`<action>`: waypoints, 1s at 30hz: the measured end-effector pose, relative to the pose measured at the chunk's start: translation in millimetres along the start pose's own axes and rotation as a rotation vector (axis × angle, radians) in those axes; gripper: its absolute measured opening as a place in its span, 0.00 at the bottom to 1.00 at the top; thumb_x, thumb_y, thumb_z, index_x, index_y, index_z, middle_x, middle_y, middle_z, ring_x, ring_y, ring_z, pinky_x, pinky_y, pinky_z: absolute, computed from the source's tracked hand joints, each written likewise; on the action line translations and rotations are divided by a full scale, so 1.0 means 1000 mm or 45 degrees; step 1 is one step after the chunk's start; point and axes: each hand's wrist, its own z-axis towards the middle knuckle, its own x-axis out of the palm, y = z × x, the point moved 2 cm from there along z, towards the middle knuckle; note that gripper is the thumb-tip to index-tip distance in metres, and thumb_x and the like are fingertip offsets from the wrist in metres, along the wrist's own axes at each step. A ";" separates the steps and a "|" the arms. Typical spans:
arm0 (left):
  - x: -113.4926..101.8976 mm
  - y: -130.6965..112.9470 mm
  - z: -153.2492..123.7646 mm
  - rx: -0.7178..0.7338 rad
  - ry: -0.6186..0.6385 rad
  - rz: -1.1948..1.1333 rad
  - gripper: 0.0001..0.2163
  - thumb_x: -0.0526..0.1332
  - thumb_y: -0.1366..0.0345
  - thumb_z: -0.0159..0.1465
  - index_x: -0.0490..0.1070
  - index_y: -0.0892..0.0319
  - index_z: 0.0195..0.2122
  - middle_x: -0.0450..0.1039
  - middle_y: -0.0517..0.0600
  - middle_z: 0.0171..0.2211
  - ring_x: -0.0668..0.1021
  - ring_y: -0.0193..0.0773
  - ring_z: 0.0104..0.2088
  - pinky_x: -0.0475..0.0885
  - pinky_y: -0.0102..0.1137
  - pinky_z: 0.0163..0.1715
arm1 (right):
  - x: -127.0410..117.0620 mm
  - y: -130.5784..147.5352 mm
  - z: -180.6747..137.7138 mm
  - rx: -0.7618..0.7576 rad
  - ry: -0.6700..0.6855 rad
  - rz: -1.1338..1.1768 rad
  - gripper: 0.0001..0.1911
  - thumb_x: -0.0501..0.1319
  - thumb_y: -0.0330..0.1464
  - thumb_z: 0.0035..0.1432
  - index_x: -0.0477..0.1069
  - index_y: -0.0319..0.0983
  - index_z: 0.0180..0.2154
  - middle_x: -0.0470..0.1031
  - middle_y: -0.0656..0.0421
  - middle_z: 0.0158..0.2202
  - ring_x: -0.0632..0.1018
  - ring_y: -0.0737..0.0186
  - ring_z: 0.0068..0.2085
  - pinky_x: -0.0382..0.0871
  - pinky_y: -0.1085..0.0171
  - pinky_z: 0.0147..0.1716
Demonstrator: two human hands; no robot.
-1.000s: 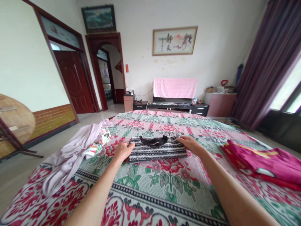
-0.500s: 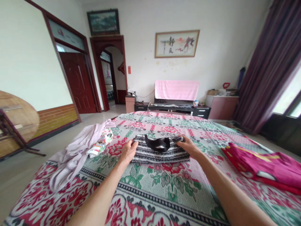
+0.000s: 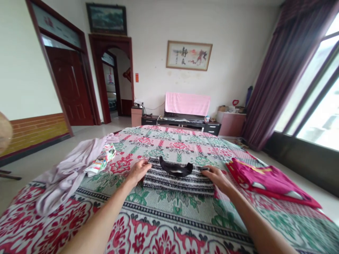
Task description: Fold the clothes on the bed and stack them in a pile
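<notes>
One folded black-and-white striped knit garment (image 3: 178,185) with black neckband (image 3: 174,168), shifted nearer and rightward on the floral cloth (image 3: 159,225), now closer to the folded magenta clothing (image 3: 272,176) at right; left hand (image 3: 139,171) and right hand (image 3: 216,177), fingers nearly closed, pinch its far corners.

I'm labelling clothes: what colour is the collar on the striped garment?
The collar is black, best seen in the head view.
</notes>
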 end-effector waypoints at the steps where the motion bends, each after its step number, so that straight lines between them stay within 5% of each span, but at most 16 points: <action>1: -0.001 0.000 0.001 0.012 -0.057 0.138 0.18 0.59 0.57 0.53 0.71 0.60 0.43 0.76 0.51 0.33 0.77 0.42 0.35 0.68 0.31 0.36 | -0.001 -0.001 0.000 -0.080 -0.087 -0.153 0.17 0.60 0.37 0.46 0.71 0.38 0.39 0.75 0.58 0.29 0.75 0.58 0.31 0.69 0.62 0.31; 6: 0.002 -0.019 -0.002 0.372 -0.235 0.612 0.21 0.58 0.63 0.56 0.66 0.59 0.53 0.73 0.55 0.46 0.74 0.43 0.47 0.66 0.34 0.49 | 0.006 0.029 -0.002 -0.633 -0.309 -0.562 0.15 0.55 0.31 0.50 0.72 0.40 0.41 0.73 0.55 0.44 0.74 0.57 0.43 0.66 0.59 0.45; 11: 0.024 -0.039 -0.008 0.845 -0.075 0.714 0.15 0.53 0.65 0.61 0.72 0.57 0.47 0.69 0.53 0.53 0.68 0.41 0.55 0.61 0.35 0.57 | 0.040 0.063 -0.005 -0.901 0.064 -0.644 0.14 0.51 0.31 0.58 0.72 0.40 0.42 0.75 0.55 0.40 0.74 0.61 0.42 0.65 0.64 0.44; 15: 0.039 -0.025 -0.006 0.871 0.083 0.821 0.16 0.53 0.65 0.62 0.71 0.60 0.49 0.68 0.55 0.54 0.67 0.43 0.56 0.60 0.40 0.59 | 0.063 0.066 0.006 -0.840 0.181 -0.829 0.15 0.51 0.36 0.60 0.73 0.39 0.41 0.76 0.54 0.36 0.75 0.60 0.39 0.63 0.64 0.42; 20: 0.041 -0.008 -0.003 0.868 0.073 0.899 0.18 0.50 0.62 0.65 0.67 0.60 0.53 0.65 0.54 0.57 0.65 0.43 0.58 0.58 0.41 0.60 | 0.076 0.059 0.021 -0.726 0.289 -0.975 0.10 0.57 0.37 0.54 0.76 0.42 0.34 0.76 0.58 0.31 0.74 0.61 0.34 0.62 0.65 0.36; 30: 0.042 -0.013 -0.007 0.920 -0.016 0.888 0.18 0.51 0.64 0.64 0.65 0.58 0.55 0.63 0.53 0.58 0.62 0.44 0.59 0.61 0.44 0.58 | 0.080 0.054 0.025 -0.726 0.112 -0.752 0.05 0.59 0.28 0.51 0.72 0.37 0.32 0.73 0.57 0.31 0.72 0.64 0.33 0.62 0.67 0.35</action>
